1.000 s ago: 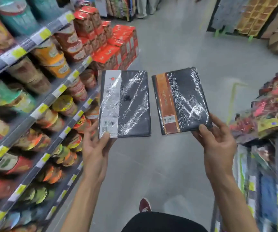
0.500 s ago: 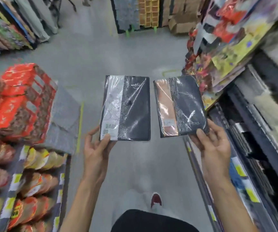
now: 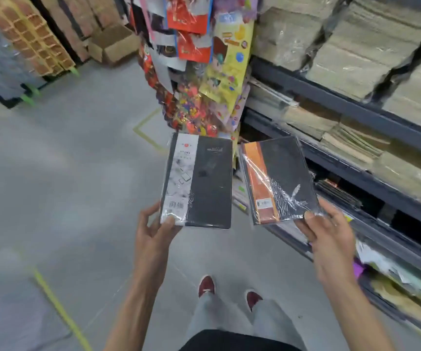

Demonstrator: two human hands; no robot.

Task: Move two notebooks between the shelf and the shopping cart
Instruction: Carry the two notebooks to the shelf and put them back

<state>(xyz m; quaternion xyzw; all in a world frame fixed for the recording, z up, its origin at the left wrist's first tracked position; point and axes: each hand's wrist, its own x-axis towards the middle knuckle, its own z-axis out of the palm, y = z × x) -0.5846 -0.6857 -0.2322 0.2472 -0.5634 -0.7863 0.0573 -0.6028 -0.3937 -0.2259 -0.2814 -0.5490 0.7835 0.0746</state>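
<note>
Put-back step, probably: the white-banded black wrapped notebook (image 3: 204, 181) is pinched by its lower corner in the left hand (image 3: 153, 234), the orange-banded notebook (image 3: 283, 181) in the right hand (image 3: 331, 239), mid-frame beside the dark metal shelf (image 3: 356, 111) at right, where both need slotting in.

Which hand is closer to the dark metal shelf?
Right. The right hand, holding the orange-striped notebook, is beside the shelf; the left hand is out over the aisle.

Hidden behind white notebook (image 3: 196, 181) and orange notebook (image 3: 278, 181), past each grip: fingertips (image 3: 331, 211). Unreadable above the thumbs (image 3: 170, 220): cover print (image 3: 185, 154). Cut off beyond the right grip: shelf (image 3: 356, 110).
</note>
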